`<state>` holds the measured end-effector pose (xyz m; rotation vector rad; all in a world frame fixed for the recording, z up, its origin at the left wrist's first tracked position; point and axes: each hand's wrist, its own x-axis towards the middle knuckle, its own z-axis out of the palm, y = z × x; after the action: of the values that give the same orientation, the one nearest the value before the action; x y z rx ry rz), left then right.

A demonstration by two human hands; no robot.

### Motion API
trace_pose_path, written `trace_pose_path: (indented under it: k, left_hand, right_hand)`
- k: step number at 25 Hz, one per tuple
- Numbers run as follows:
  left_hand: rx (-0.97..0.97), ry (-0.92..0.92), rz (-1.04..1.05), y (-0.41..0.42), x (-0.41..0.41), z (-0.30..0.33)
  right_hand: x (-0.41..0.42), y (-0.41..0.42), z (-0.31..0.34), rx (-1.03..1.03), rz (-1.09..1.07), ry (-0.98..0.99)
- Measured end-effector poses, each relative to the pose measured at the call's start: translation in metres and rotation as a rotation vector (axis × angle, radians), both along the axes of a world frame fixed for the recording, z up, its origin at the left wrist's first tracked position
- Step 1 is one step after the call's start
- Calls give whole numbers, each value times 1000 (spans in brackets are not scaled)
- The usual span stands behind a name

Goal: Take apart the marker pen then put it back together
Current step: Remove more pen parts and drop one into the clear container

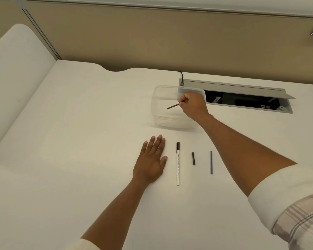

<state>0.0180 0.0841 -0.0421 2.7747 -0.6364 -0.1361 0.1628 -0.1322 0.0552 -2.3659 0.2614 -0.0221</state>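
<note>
On the white tabletop (pixel 79 123), the white marker barrel with a black tip (pixel 177 165), a short dark cap piece (pixel 193 158) and a thin blue rod (pixel 211 162) lie well apart in a near row, likely to keep parts sorted. The left hand (pixel 150 163) rests flat and empty at their left. The right hand (pixel 192 105) pinches a thin dark stick (pixel 173 106) over the far clear plastic tub (pixel 163 109).

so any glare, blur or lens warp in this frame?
Head view: soft even light, no hard glare; wide-angle warp bends the beige partition's top rail; clear plastic tub is low-contrast against the white desk; faint shadow beside the flat left hand; thin dark rod in the right hand and the white marker barrel stay sharp.
</note>
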Motion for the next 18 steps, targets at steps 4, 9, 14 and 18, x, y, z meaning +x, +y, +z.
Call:
trace_pose_path:
  k: [4,9,14,18]
  left_hand:
    - [1,-4,4,0,1,-2]
    - [0,-4,9,0,1,-3]
    - [-8,0,14,0,1,-3]
    - [-10,1,15,0,1,-3]
  right_hand:
    - [21,2,-9,-189,48,117]
    - [31,2,-20,-445,164,237]
    - [32,1,-26,-507,199,270]
    - [30,-1,-31,-480,182,281]
